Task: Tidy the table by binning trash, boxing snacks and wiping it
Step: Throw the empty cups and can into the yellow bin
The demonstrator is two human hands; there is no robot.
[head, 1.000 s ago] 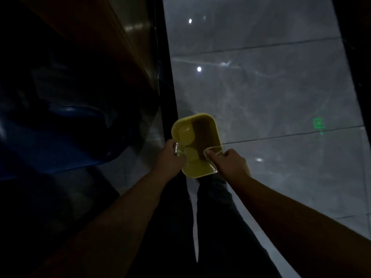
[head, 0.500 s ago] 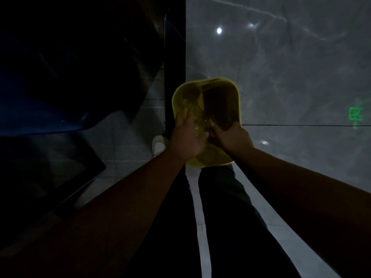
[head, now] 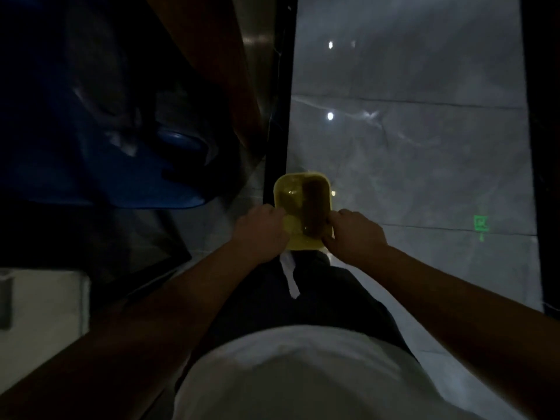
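Observation:
A small yellow plastic box (head: 295, 189) is held in front of me above the floor, its open top facing the camera. My left hand (head: 260, 231) grips its left side and my right hand (head: 354, 234) grips its right side. A dark brown band shows inside the box on the right half; the light is too dim to tell what lies inside. No table is in view.
A large blue bin (head: 100, 165) stands to the left, next to a dark vertical frame (head: 277, 131). Grey marble floor tiles (head: 424, 162) spread ahead and to the right. A green sign reflection (head: 480, 223) shows on the floor. A pale cabinet (head: 42, 313) sits low left.
The box has moved back out to arm's length and both hands have spread to its two sides; half a second ago they were together at its near edge. The view has tilted down.

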